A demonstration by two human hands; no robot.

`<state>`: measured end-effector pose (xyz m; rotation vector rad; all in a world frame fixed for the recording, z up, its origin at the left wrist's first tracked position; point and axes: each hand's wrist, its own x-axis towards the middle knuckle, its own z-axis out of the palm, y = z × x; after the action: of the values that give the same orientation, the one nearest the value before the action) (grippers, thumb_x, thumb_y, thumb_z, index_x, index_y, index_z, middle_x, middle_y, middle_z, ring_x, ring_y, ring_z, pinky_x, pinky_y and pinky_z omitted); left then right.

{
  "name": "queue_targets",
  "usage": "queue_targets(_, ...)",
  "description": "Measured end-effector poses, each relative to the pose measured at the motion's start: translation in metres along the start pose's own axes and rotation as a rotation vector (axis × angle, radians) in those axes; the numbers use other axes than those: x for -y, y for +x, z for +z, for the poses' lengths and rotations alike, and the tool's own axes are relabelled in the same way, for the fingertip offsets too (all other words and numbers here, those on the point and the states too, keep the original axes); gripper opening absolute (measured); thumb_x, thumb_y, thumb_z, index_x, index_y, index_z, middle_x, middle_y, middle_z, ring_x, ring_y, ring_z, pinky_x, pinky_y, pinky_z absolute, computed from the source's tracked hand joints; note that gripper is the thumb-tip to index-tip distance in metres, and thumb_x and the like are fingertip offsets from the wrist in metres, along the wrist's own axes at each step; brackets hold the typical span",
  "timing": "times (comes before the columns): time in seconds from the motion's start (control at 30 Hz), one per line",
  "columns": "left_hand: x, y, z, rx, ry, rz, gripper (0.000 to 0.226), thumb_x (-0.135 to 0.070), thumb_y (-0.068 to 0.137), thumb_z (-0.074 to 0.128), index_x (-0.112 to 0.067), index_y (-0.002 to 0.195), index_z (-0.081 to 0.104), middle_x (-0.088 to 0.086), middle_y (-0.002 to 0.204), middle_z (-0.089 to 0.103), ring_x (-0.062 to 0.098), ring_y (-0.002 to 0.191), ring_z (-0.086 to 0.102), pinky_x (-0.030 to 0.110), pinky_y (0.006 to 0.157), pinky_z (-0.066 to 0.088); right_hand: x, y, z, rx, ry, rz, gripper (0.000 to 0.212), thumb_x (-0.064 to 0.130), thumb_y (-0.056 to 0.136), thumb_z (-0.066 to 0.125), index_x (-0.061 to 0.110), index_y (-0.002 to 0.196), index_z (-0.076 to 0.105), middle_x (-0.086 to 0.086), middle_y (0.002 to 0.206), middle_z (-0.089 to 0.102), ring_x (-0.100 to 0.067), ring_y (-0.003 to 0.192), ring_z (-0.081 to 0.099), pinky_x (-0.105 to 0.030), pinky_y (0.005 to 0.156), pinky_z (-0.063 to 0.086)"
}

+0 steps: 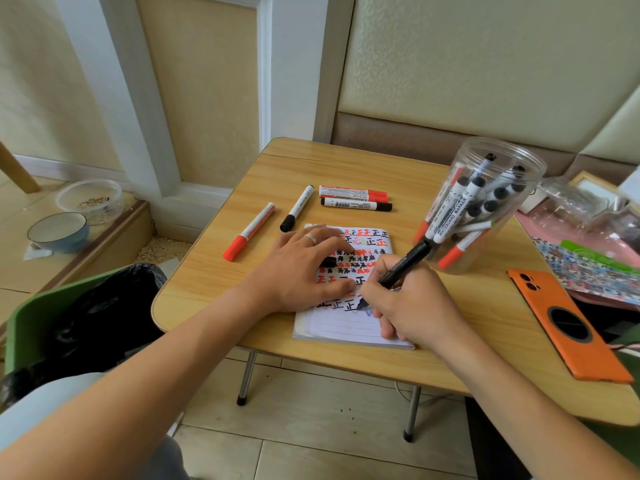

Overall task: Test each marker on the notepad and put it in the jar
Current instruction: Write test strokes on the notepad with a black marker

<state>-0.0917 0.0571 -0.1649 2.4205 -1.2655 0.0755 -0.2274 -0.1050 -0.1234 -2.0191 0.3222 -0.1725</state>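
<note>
A lined notepad (346, 327), its upper part covered in red and black test marks, lies on the small wooden table (214, 282). My left hand (301, 271) rests flat on the pad, with a black cap (328, 261) showing under its fingers. My right hand (412, 306) grips a black marker (405, 263) with its tip on the page. A clear plastic jar (502, 174) at the right holds several markers. On the table behind the pad lie a red-capped marker (249, 232), a black-capped white marker (297, 208), a red marker (353, 193) and a black marker (356, 204).
An orange phone (568, 323) lies face down at the table's right edge, beside plastic bags and patterned paper (588, 268). A green bin with a black liner (79, 317) stands left of the table. Two bowls (59, 232) sit on the floor at the far left.
</note>
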Motion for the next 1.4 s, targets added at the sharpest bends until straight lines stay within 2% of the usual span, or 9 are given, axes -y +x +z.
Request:
queue_targets(0.17, -0.006, -0.003, -0.004, -0.086, -0.063, -0.037, 0.051, -0.059, 0.083, 0.034, -0.028, 0.121, 0.048, -0.006, 0.132, 0.043, 0.014, 0.127, 0.037, 0.036, 0.109, 0.027, 0.0, 0.003, 0.001, -0.06, 0.137, -0.055, 0.014, 0.012, 0.095, 0.065, 0.007, 0.083, 0.057, -0.01, 0.06, 0.06, -0.021, 0.04, 0.055, -0.024, 0.038, 0.038)
queue_targets(0.4, -0.006, -0.006, -0.006, -0.154, -0.105, 0.005, 0.018, -0.034, 0.088, 0.045, -0.027, 0.104, 0.049, -0.008, 0.108, 0.044, 0.013, 0.102, 0.036, 0.043, 0.095, 0.039, -0.004, 0.012, 0.005, -0.07, 0.354, -0.076, 0.007, 0.009, 0.096, 0.069, 0.006, 0.1, 0.064, -0.007, 0.075, 0.068, -0.024, 0.058, 0.064, -0.03, 0.045, 0.046)
queue_targets(0.7, -0.008, -0.008, -0.009, -0.186, -0.172, 0.144, 0.015, -0.029, 0.099, 0.045, -0.028, 0.112, 0.05, -0.017, 0.108, 0.05, 0.013, 0.102, 0.044, 0.046, 0.089, 0.043, -0.004, 0.013, 0.006, -0.038, 0.409, -0.07, 0.011, 0.014, 0.094, 0.073, 0.009, 0.102, 0.068, -0.015, 0.081, 0.071, -0.019, 0.055, 0.06, -0.023, 0.039, 0.042)
queue_targets(0.8, -0.007, -0.008, -0.01, -0.189, -0.2, 0.17, 0.013, -0.026, 0.099, 0.051, -0.026, 0.112, 0.052, -0.019, 0.106, 0.049, 0.01, 0.101, 0.044, 0.044, 0.087, 0.044, -0.003, 0.015, 0.005, -0.016, 0.384, -0.064, 0.012, 0.02, 0.092, 0.075, 0.013, 0.101, 0.073, -0.018, 0.067, 0.06, -0.016, 0.047, 0.052, -0.023, 0.039, 0.04)
queue_targets(0.93, -0.009, -0.009, -0.012, -0.194, -0.217, 0.167, 0.011, -0.027, 0.099, 0.054, -0.026, 0.11, 0.053, -0.018, 0.106, 0.052, 0.009, 0.102, 0.045, 0.044, 0.088, 0.044, -0.003, 0.016, -0.001, -0.003, 0.556, 0.048, 0.032, 0.036, 0.101, 0.057, 0.013, 0.101, 0.079, -0.011, 0.072, 0.06, -0.016, 0.054, 0.053, -0.026, 0.044, 0.041)
queue_targets(1.0, -0.009, -0.009, -0.012, -0.204, -0.225, 0.178, 0.011, -0.027, 0.099, 0.054, -0.025, 0.11, 0.055, -0.017, 0.106, 0.053, 0.009, 0.102, 0.046, 0.043, 0.088, 0.044, -0.003, 0.017, -0.005, -0.007, 0.626, 0.085, 0.033, 0.029, 0.102, 0.051, 0.007, 0.104, 0.076, -0.017, 0.081, 0.063, -0.018, 0.057, 0.056, -0.027, 0.045, 0.042)
queue_targets(1.1, -0.009, -0.009, -0.012, -0.216, -0.219, 0.192, 0.012, -0.026, 0.099, 0.056, -0.025, 0.111, 0.056, -0.016, 0.108, 0.054, 0.01, 0.102, 0.046, 0.041, 0.088, 0.045, -0.005, 0.018, -0.006, -0.043, 0.645, 0.074, 0.009, 0.013, 0.098, 0.063, 0.006, 0.103, 0.062, -0.017, 0.081, 0.061, -0.022, 0.057, 0.063, -0.026, 0.047, 0.048)
queue_targets(1.2, -0.007, -0.008, -0.013, -0.224, -0.216, 0.18, 0.014, -0.02, 0.098, 0.057, -0.024, 0.111, 0.056, -0.014, 0.108, 0.054, 0.011, 0.102, 0.047, 0.037, 0.089, 0.044, -0.007, 0.018, -0.006, -0.047, 0.672, 0.018, 0.018, 0.012, 0.087, 0.076, 0.007, 0.097, 0.061, -0.016, 0.078, 0.068, -0.029, 0.066, 0.072, -0.027, 0.055, 0.058)
queue_targets(1.4, -0.007, -0.006, -0.014, -0.252, -0.248, 0.168, 0.011, -0.015, 0.1, 0.055, -0.02, 0.11, 0.055, -0.011, 0.107, 0.054, 0.005, 0.099, 0.047, 0.024, 0.084, 0.042, -0.011, 0.025, -0.023, -0.085, 0.219, -0.18, 0.003, 0.01, 0.089, 0.077, 0.011, 0.092, 0.075, -0.007, 0.075, 0.073, -0.017, 0.065, 0.067, -0.026, 0.06, 0.054)
